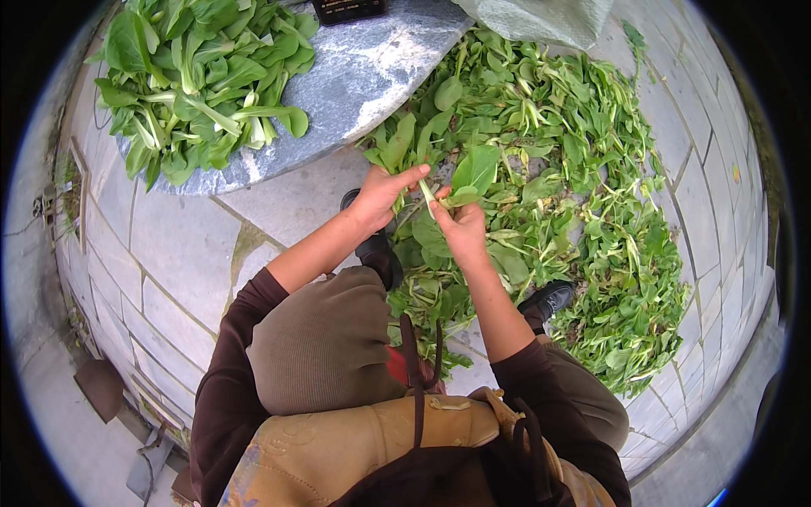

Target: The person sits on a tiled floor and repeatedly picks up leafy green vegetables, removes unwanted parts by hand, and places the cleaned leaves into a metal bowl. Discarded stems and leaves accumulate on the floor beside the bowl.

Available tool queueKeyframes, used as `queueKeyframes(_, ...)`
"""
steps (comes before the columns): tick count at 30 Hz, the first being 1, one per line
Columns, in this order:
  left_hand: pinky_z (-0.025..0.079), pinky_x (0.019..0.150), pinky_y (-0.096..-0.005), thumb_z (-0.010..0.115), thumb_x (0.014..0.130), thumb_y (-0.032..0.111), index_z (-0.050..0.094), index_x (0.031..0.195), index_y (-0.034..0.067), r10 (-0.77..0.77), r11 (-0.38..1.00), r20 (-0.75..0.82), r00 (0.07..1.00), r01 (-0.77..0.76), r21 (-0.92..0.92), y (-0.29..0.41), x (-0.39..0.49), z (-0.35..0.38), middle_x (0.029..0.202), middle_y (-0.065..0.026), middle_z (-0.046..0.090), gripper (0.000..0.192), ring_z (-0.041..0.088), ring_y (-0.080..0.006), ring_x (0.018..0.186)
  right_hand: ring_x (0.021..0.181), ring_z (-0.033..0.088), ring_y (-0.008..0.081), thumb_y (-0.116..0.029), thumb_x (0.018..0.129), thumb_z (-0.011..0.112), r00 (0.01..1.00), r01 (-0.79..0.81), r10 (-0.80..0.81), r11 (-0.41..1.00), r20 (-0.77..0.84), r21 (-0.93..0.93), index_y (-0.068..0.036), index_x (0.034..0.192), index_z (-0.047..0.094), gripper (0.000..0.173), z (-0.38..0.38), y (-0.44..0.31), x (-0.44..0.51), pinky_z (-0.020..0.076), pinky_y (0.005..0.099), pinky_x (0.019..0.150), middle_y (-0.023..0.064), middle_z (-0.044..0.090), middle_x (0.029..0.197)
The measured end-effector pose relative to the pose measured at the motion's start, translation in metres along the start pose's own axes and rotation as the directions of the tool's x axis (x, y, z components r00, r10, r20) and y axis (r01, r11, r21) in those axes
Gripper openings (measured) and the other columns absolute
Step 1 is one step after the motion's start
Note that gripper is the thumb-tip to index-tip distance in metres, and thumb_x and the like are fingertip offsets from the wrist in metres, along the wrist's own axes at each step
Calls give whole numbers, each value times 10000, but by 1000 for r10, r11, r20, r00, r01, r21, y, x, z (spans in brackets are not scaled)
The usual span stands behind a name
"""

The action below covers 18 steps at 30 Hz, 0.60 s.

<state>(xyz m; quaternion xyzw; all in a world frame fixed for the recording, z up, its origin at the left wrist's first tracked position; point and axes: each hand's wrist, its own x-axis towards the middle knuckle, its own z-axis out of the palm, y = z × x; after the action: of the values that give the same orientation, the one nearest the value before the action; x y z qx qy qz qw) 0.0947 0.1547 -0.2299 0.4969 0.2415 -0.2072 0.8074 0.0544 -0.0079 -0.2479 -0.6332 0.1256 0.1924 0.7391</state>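
Observation:
My left hand [381, 195] grips leafy greens [399, 144], with the thumb stretched along the top. My right hand [462, 228] pinches a pale leaf stalk [426, 190] that spans the short gap between both hands. A broad green leaf [476, 170] stands up from the right fingers. Directly below and beyond both hands, a wide heap of loose leaves and stems [570, 139] covers the paving. To the upper left, a pile of leafy green vegetables [203, 82] with pale stalks rests on a grey and white stone slab [374, 70]. Leaves partly hide my left fingertips.
A dark device [350, 10] lies at the slab's far edge, cut off by the frame. Beyond the heap is a pale woven sack [538, 19]. My shoes [548, 299] stand among the leaves on stone paving [184, 253]. The slab's curved edge comes close to my left hand.

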Motion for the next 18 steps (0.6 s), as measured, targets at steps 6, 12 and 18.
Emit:
queueKeyframes(6,463,657,-250,696,855,141,596,1038,26,-30,962,5,1000,30,-272,-1,3,-8,816,14,562,238,501,-78,638,707,494,80,-33,881,630,993,-96,111,953,-39,287,-49,987,561,128,-6,2,1,383,226,625,1,582,854)
queueKeyframes(12,430,607,-235,713,840,119,601,1010,40,-83,977,-45,996,73,-199,-8,5,-10,828,3,594,219,506,-80,641,673,474,81,-34,891,612,995,-78,96,925,-29,373,-36,984,554,109,-3,-1,1,364,229,601,12,583,840)
queueKeyframes(18,489,686,-260,682,855,104,589,1052,26,-101,987,42,994,106,-120,4,-6,7,896,-28,613,231,585,-124,788,672,458,71,-54,903,602,995,-103,99,979,33,177,-45,1027,540,139,2,3,3,362,230,596,6,563,853)
